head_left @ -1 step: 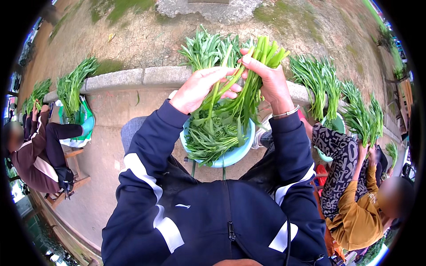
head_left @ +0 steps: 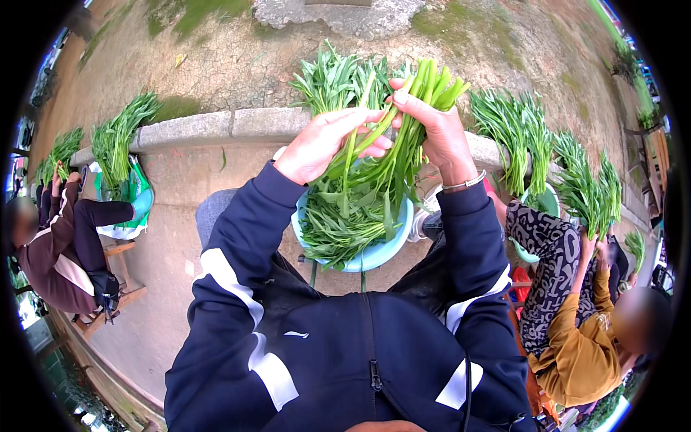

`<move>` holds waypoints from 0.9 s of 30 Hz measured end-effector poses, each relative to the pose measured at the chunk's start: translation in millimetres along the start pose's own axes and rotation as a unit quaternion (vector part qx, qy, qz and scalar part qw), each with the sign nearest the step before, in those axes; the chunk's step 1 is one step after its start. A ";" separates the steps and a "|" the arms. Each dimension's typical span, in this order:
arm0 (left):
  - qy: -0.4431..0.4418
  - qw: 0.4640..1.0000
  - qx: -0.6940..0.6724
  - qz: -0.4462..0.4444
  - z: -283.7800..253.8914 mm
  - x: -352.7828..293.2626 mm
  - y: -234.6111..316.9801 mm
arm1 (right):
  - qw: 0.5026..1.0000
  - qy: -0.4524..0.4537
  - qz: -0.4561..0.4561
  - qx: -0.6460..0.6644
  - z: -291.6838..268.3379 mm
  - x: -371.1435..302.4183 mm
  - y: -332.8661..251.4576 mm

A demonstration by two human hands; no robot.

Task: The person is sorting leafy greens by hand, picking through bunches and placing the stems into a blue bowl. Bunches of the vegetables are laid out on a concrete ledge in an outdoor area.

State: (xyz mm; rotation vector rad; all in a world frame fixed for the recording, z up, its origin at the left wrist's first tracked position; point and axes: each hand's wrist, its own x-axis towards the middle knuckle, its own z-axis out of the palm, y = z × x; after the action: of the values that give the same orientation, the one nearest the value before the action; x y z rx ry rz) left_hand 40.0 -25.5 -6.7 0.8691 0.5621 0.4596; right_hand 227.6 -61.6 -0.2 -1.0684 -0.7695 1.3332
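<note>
A bunch of water spinach is in my right hand, thumb pressed over its pale thick stems, cut ends pointing away from me and leaves hanging down. To its left, my left hand has its fingers closed round a stalk of water spinach that stands somewhat apart from the bunch. Its fingertips come close to the bunch and are partly hidden by stems. Just below both hands, a light blue basin between my knees holds a heap of loose green leaves.
Behind my hands, more water spinach lies against a low stone kerb. Other bunches line the kerb on both sides. Seated people work at left and right, the right one close to my elbow. A green-and-white sack lies at left.
</note>
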 end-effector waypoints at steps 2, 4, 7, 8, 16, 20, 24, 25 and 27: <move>-0.011 1.000 -0.008 0.011 -1.9 -0.7 0.8 | 1.000 -0.023 0.007 0.012 -1.8 0.3 -0.1; -0.016 1.000 -0.008 0.014 0.8 -1.4 3.9 | 0.999 -0.038 0.009 0.018 -4.2 0.0 -0.2; -0.023 1.000 -0.014 0.005 -4.0 -1.5 3.0 | 0.999 -0.040 0.000 0.008 -4.2 -0.7 0.4; -0.025 1.000 -0.016 0.000 -6.3 -1.0 2.5 | 0.999 -0.033 -0.011 0.001 -2.3 -1.0 1.0; 0.028 0.998 -0.047 0.033 -11.9 1.2 0.3 | 0.996 -0.035 0.010 0.076 0.0 -7.0 -8.5; 0.043 0.998 0.002 0.037 -17.4 1.5 2.4 | 0.995 -0.027 0.002 0.094 -9.3 -8.5 -10.9; 0.046 0.997 0.046 0.045 -21.5 -0.5 5.2 | 0.999 0.002 -0.041 0.025 -23.9 -9.9 -23.8; 0.038 0.996 0.069 0.031 -21.6 -3.7 9.0 | 0.998 0.016 -0.052 -0.031 -27.0 -10.7 -26.7; 0.060 0.976 0.209 0.033 -20.5 -6.0 8.9 | 0.986 0.043 -0.072 -0.142 -31.0 -12.8 -31.1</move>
State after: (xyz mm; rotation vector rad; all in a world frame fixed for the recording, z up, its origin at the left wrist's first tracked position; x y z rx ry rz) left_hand 21.1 -12.1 -8.5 1.2708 0.7576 0.4635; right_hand 266.1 -76.9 19.1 -1.2611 -0.9730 1.0678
